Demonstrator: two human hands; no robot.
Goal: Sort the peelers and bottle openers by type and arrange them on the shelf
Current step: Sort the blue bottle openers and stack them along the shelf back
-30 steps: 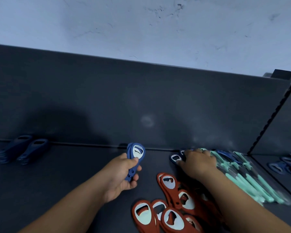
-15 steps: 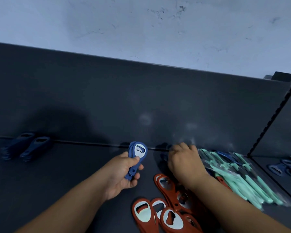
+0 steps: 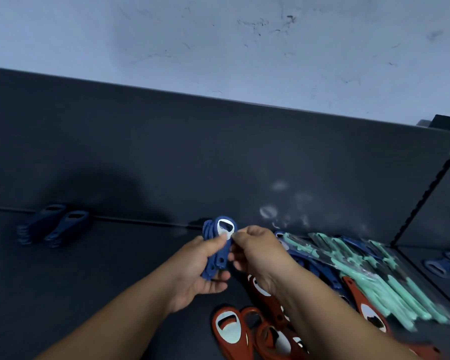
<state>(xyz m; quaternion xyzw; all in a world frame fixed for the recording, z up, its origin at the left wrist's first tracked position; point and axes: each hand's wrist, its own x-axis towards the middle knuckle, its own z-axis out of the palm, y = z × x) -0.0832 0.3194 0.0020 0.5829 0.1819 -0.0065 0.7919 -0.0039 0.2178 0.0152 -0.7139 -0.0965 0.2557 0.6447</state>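
Observation:
My left hand [image 3: 198, 271] grips a small stack of blue bottle openers [image 3: 218, 245], upright above the dark shelf [image 3: 115, 268]. My right hand [image 3: 257, 253] pinches the front opener of that stack near its metal head. Red bottle openers [image 3: 234, 331] lie in a loose pile at the bottom, partly under my right forearm. Mint-green peelers in clear packets [image 3: 390, 281] lie to the right, with more blue openers [image 3: 320, 268] half hidden among them. Two rows of blue openers [image 3: 55, 226] lie at the far left against the back panel.
The dark back panel [image 3: 218, 157] rises behind the shelf, with a pale wall above. A notched upright [image 3: 426, 193] divides off the right bay, where more blue openers [image 3: 442, 265] lie.
My right hand left the pile on the right and came over to the stack in my left hand, bringing a blue opener to its front. My left hand stayed roughly in place.

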